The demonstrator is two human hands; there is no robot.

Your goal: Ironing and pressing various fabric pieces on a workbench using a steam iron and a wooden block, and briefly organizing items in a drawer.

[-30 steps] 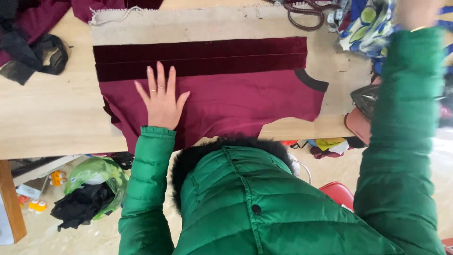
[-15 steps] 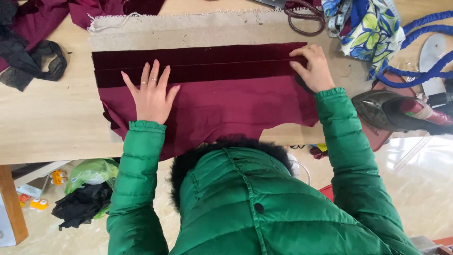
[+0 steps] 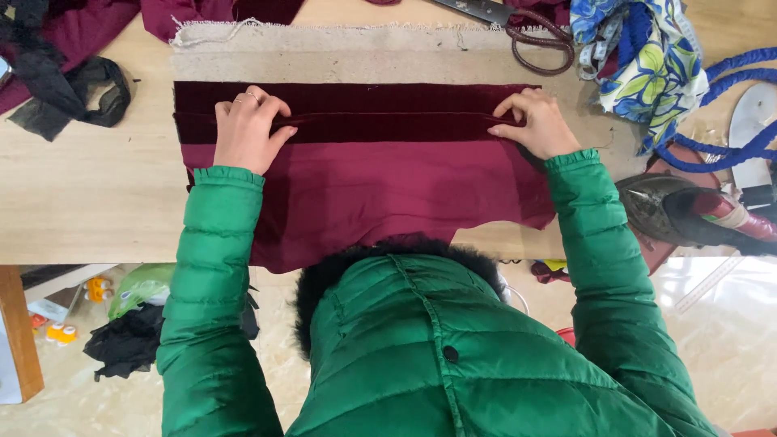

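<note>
Pinching at both ends: left hand (image 3: 247, 129) and right hand (image 3: 534, 123) each rest on the dark velvet band (image 3: 380, 113) that runs across the top of the maroon fabric piece (image 3: 380, 190). Left fingers are curled, tips pressed together on a raised ridge in the band near its left end; a ring shows on one finger. Right fingers are likewise closed, nipping the same ridge near the right end. The ridge runs straight between the two hands, so the step in hand reads as forming or evening a lengthwise fold in the velvet. The fabric lies flat on the wooden worktable (image 3: 89, 202), its lower edge hanging over the near side, its upper edge lying on a strip of pale canvas cloth (image 3: 340, 57). Black fabric scraps (image 3: 73, 89) sit well to the left; a printed blue-and-green cloth (image 3: 647, 57) and blue straps (image 3: 728, 105) lie to the right, apart from the work. Judgement: the next move calls for equal tension from both hands and a fold line kept parallel to the band's edge; velvet pile may creep, so firm, even pressure seems needed.
</note>
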